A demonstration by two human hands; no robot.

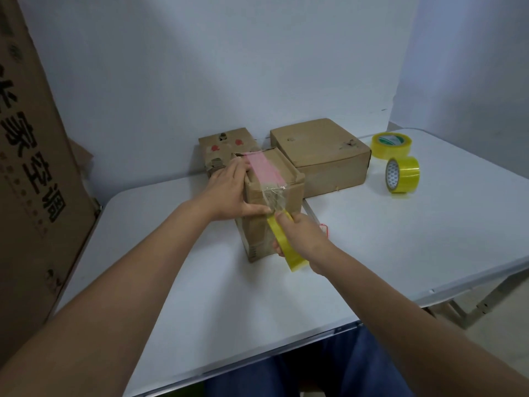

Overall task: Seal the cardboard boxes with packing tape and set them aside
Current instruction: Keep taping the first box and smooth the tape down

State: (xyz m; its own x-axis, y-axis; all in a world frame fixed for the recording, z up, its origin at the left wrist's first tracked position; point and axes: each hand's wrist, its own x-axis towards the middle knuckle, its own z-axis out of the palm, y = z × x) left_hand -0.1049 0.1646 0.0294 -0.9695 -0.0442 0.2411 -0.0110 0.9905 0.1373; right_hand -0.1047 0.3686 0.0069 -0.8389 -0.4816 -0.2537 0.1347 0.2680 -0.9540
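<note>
**Tape drawn onto the front box**

The right hand (pixel 300 239) grips a yellow tape roll (pixel 286 245) at the near face of the cardboard box (pixel 272 196); a clear strip (pixel 274 193) runs from the roll up over the box's top edge, beside a pink label (pixel 262 167); the left hand (pixel 229 190) lies flat against the box's left side, fingers straight, thumb pressing the strip. Behind stand a smaller box (pixel 226 144) and a wide closed box (pixel 320 156), touching the front one; whether anything is inside them cannot be seen. Two spare tape rolls (pixel 400 167) lie to the right, well apart from the hands. All rest on a white table (pixel 400 239) against a pale wall (pixel 229 67); a large printed carton (pixel 31 167) leans at the left.
</note>
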